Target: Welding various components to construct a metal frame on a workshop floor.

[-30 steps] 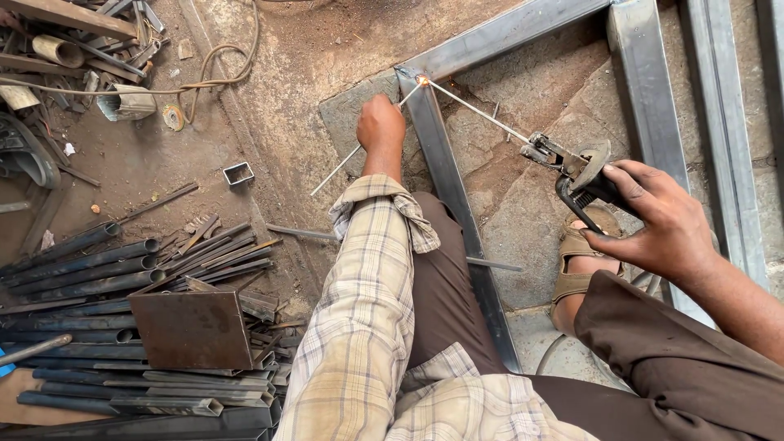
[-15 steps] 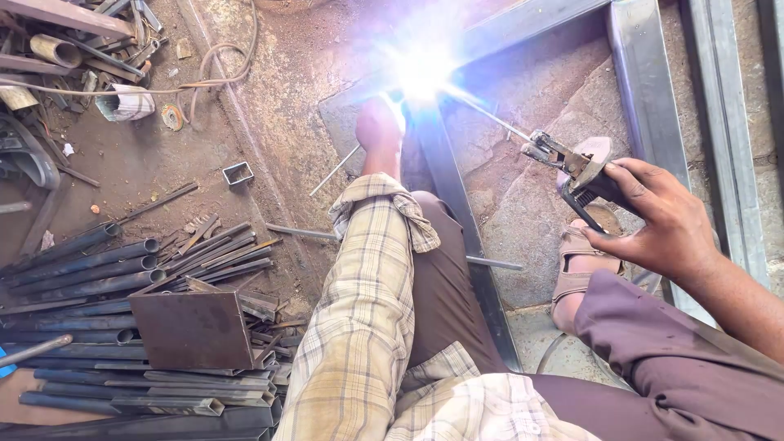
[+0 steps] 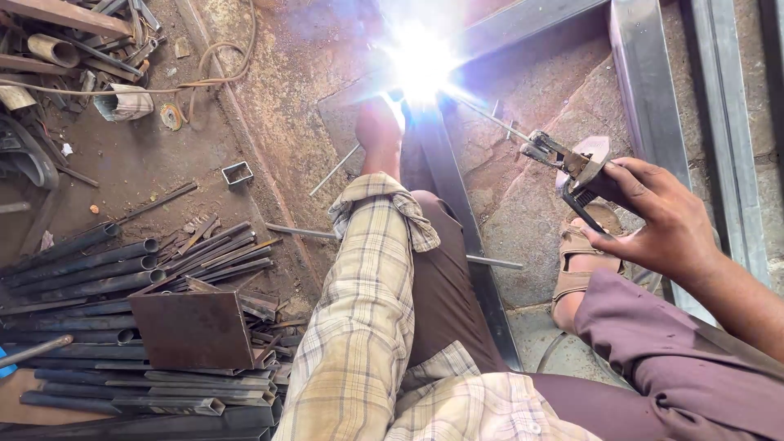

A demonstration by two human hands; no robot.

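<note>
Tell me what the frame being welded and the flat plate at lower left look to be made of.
Frame: apparently steel tube, dull grey and unpainted, square-edged; an arc flares at its corner. Plate: likely steel sheet, brown and matte, seemingly rusted. Right hand grips the electrode holder; left hand rests by the joint.

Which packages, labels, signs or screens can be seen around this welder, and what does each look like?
None that can be made out: no package, label, sign or screen shows.
Nearest to one: a crumpled whitish scrap lying on the dirt at upper left, too small to identify.
The rest is bare metal: dark pipes and a rusty brown plate at lower left.
</note>
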